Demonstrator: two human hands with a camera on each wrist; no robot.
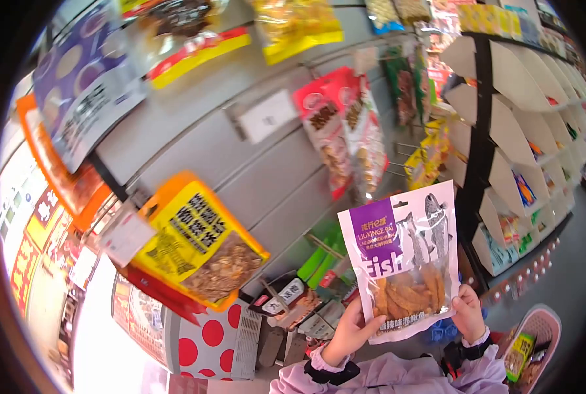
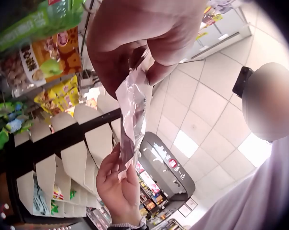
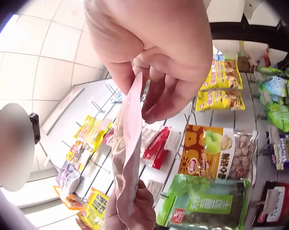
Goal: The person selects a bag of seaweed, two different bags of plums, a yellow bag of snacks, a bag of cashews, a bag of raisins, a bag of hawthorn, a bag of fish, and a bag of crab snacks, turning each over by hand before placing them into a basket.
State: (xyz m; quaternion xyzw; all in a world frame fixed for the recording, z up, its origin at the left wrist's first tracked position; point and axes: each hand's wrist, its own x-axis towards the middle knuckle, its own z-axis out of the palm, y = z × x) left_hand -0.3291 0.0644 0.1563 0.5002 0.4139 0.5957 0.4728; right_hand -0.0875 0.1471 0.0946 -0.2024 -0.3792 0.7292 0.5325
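A pink and purple snack bag marked "Fish" [image 1: 408, 253] is held up between both hands, its printed front facing the head camera. Brown dried pieces show through its clear window. My left hand [image 1: 353, 328] pinches the lower left edge, thumb across the front. At the lower right edge my right hand [image 1: 469, 314] grips it between thumb and fingers. Seen edge-on in the left wrist view, the bag [image 2: 133, 115] runs between the two hands. The right wrist view shows the bag's side [image 3: 129, 148] below the right thumb and fingers.
Snack bags hang from hooks on a grey slatted wall, among them a yellow and orange bag [image 1: 204, 243] and red and white bags [image 1: 339, 128]. Tiered white bins [image 1: 523, 131] stand to the right. A pink basket [image 1: 547, 325] with packets sits at the lower right.
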